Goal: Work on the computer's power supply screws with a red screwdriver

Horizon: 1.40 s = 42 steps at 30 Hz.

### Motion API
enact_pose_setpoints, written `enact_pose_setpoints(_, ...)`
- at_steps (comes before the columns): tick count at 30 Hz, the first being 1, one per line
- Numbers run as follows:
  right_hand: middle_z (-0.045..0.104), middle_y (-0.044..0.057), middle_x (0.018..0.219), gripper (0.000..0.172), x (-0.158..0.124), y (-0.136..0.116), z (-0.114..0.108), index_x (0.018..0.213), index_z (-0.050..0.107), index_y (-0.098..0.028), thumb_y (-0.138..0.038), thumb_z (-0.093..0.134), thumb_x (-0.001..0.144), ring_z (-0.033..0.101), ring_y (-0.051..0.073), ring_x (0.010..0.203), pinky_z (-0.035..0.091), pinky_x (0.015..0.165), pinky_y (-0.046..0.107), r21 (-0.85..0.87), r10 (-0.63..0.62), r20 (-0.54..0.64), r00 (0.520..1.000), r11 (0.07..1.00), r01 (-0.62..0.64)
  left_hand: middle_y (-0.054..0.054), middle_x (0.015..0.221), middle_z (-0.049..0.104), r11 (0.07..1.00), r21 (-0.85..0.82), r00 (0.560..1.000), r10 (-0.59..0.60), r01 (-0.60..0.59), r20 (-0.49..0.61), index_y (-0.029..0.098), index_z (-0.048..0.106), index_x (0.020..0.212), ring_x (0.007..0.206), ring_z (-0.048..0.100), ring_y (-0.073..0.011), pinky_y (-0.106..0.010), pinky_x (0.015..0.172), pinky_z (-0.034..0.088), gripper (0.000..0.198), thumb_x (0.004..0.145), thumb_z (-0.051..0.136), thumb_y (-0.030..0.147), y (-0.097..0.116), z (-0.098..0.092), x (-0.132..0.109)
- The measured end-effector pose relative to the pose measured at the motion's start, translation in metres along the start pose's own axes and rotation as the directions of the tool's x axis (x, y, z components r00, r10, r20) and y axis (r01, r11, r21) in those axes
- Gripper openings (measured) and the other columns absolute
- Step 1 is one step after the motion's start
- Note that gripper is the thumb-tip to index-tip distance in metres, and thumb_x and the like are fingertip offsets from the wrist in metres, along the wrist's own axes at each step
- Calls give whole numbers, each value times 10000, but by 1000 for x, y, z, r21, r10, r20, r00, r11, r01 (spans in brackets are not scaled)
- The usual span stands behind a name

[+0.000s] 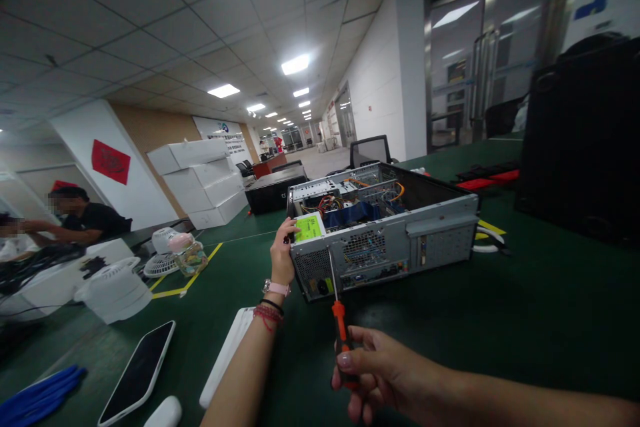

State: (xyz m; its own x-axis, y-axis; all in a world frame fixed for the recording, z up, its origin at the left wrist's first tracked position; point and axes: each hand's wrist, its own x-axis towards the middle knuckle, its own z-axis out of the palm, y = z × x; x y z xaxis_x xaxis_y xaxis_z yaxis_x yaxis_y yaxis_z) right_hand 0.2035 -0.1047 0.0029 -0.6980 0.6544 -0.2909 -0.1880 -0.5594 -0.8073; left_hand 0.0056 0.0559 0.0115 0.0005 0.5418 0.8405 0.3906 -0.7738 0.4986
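Note:
An open grey computer case (395, 240) lies on its side on the green table (525, 320), its wiring and a green-labelled power supply (309, 228) showing. My left hand (283, 255) grips the near left corner of the case at the power supply. My right hand (373, 373) is closed round the orange handle of a screwdriver (339, 320). The shaft points up at the case's rear panel, and the tip sits at the panel close to the power supply.
A phone (139, 371) and a white keyboard (227, 350) lie near left. White fans (120, 287), stacked white boxes (200, 180), a black case (273, 190) and a big black box (580, 140) at right surround it. Other people sit far left.

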Motion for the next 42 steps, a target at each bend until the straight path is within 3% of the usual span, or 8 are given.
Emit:
enact_pose_setpoints(5, 650, 32, 821, 448, 1, 4, -3, 987, 425, -167, -407, 671, 700, 616, 94, 555, 416, 525, 200, 40, 5, -6, 1000, 999, -5, -105, 1167, 597, 1000, -1, 1000, 2, -2, -2, 175, 587, 894, 1243, 453, -251, -418, 1016, 368, 459, 883, 239, 475, -1, 0, 0)
enact_pose_setpoints(11, 662, 104, 1011, 410, -2, 4, -4, 1096, 523, -129, -394, 475, 787, 666, 139, 680, 435, 613, 229, 141, -8, 101, 995, 990, -6, -99, 1160, 601, 1000, -2, 1000, -13, 13, -6, 177, 591, 889, 1244, 452, -246, -419, 1021, 363, 451, 882, 252, 474, -1, 0, 1)
enact_pose_setpoints(25, 664, 97, 1011, 386, -2, 3, -4, 1060, 543, -150, -384, 611, 762, 614, 74, 586, 394, 510, 179, 51, -6, 27, 1000, 999, 4, -100, 1161, 601, 1000, -13, 1000, -4, 4, -6, 179, 591, 885, 1241, 455, -245, -410, 1022, 358, 478, 882, 248, 512, -1, 0, 1)
enact_pose_setpoints(34, 638, 17, 770, 418, 0, 5, -4, 938, 502, -164, -436, 691, 684, 497, 30, 477, 320, 449, 156, -7, -42, -64, 997, 999, 42, -102, 1166, 600, 1000, 3, 1000, -8, 8, -6, 176, 594, 888, 1236, 459, -248, -414, 1022, 355, 482, 884, 245, 508, 0, -1, 0)
enact_pose_setpoints(42, 471, -75, 592, 393, -2, 3, 1, 856, 488, -190, -476, 681, 669, 384, 27, 422, 292, 427, 171, -47, -21, -109, 994, 999, 16, -110, 1184, 590, 1000, 1, 1000, -20, 20, 0, 173, 591, 892, 1247, 449, -250, -415, 1024, 354, 478, 879, 250, 507, -1, -1, 0)
